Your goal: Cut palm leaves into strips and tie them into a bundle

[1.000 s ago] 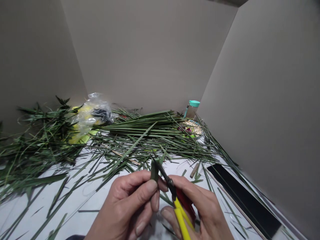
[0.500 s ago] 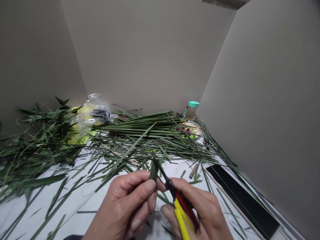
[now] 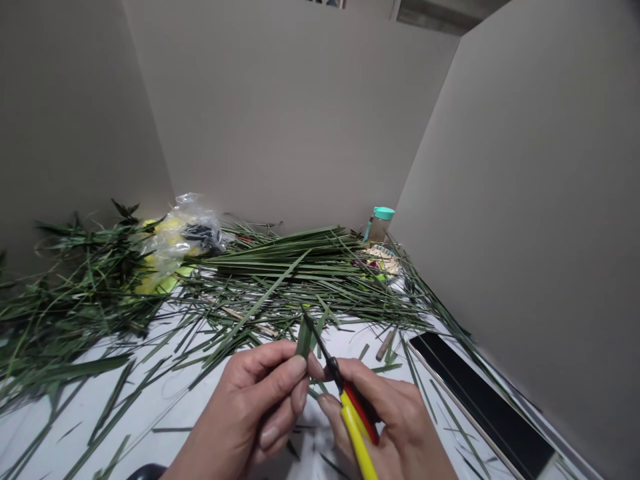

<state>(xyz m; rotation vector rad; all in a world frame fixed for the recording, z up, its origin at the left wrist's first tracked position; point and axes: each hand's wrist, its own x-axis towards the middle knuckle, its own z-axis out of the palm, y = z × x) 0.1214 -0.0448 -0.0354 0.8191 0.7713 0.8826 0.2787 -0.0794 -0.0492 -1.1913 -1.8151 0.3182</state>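
My left hand (image 3: 265, 393) pinches a short piece of green leaf (image 3: 303, 339) upright between thumb and fingers. Scissors (image 3: 356, 427) with yellow and red handles and dark blades are gripped in my right hand (image 3: 390, 407). Their blades point up and to the left, lying along the right edge of the leaf piece near its tip. Whether the blades touch the leaf I cannot tell. Both hands are close together above the white table (image 3: 165, 400), where cut leaf strips are scattered.
Long green leaves (image 3: 280, 257) are heaped across the back. More tangled leaves (image 3: 75, 287) lie at left beside a clear plastic bag (image 3: 185, 233). A bottle with a turquoise lid (image 3: 380, 225) stands by a woven item (image 3: 384, 259). A dark-screened phone (image 3: 480, 400) lies at right, near the wall (image 3: 540, 200).
The scissor handles have drawn closer together, the yellow loop narrowing. Both hands appear slightly further left as the view tilts up a little. The left hand keeps its hold on the leaf piece.
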